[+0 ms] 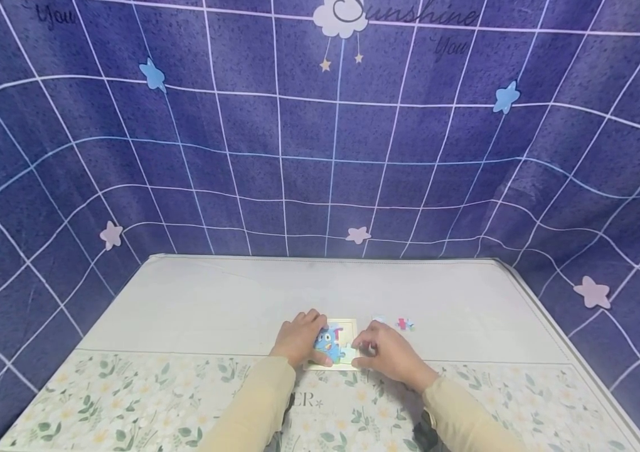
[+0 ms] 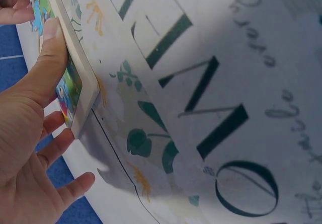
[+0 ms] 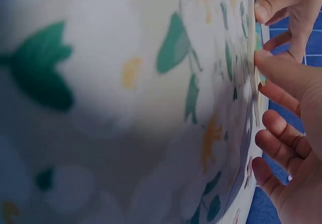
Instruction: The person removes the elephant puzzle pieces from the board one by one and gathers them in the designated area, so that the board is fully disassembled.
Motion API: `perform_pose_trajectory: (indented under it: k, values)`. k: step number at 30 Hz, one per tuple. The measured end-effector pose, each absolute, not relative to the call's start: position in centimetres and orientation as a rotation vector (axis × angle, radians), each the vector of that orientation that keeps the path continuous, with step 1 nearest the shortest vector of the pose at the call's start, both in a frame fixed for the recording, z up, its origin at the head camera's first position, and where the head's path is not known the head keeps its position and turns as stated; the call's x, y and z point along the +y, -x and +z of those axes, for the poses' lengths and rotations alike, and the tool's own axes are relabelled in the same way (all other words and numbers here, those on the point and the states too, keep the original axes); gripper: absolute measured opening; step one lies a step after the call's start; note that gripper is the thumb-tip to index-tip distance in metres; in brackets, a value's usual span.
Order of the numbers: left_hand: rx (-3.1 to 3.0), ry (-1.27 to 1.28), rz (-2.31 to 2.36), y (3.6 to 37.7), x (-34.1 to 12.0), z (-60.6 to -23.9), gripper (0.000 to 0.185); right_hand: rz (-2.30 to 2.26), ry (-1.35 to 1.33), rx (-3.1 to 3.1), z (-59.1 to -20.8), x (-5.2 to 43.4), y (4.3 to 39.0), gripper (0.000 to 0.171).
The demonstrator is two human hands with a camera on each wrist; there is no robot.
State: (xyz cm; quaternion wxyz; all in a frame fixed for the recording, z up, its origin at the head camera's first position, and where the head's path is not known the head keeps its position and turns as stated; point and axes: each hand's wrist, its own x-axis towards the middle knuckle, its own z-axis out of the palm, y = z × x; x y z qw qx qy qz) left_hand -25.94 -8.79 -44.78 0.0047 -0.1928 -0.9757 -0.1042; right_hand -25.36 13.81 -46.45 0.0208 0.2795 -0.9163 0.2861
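Observation:
A small jigsaw puzzle board [image 1: 328, 368] with a pale raised rim lies on the table, its picture showing a blue cartoon character [image 1: 327, 342]. My left hand [image 1: 300, 339] holds the board at its left side, thumb over the near rim and onto the picture; in the left wrist view the thumb [image 2: 50, 48] rests on the picture while the other fingers spread beside the corner. At the board's right side, my right hand [image 1: 390, 353] pinches a pale puzzle piece [image 1: 348, 353] between thumb and index finger, which partly hide it.
Two loose puzzle pieces lie beyond the right hand: a pink and blue one [image 1: 405, 324] and a pale one [image 1: 378, 319] partly behind the fingers. A floral cloth [image 1: 184, 395] covers the near part of the white table [image 1: 229, 295]. A blue gridded curtain [image 1: 309, 176] stands behind.

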Motion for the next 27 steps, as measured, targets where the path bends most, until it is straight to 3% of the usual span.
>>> perform_pose_trajectory:
  k: [6,21,27]
  values:
    - [-3.032,0.613,-0.351,25.62,-8.89,-44.49,0.065,0.814,-0.877,-2.848,-46.31,13.84,25.22,0.034]
    - [-3.034,0.626,-0.381,25.33,-8.94,-44.05,0.067,0.618,-0.898,-2.762,-46.41,14.16,25.48,0.025]
    - [-3.026,0.637,-0.368,25.45,-9.03,-44.31,0.066,0.654,-0.905,-2.788,-46.05,14.2,25.49,0.035]
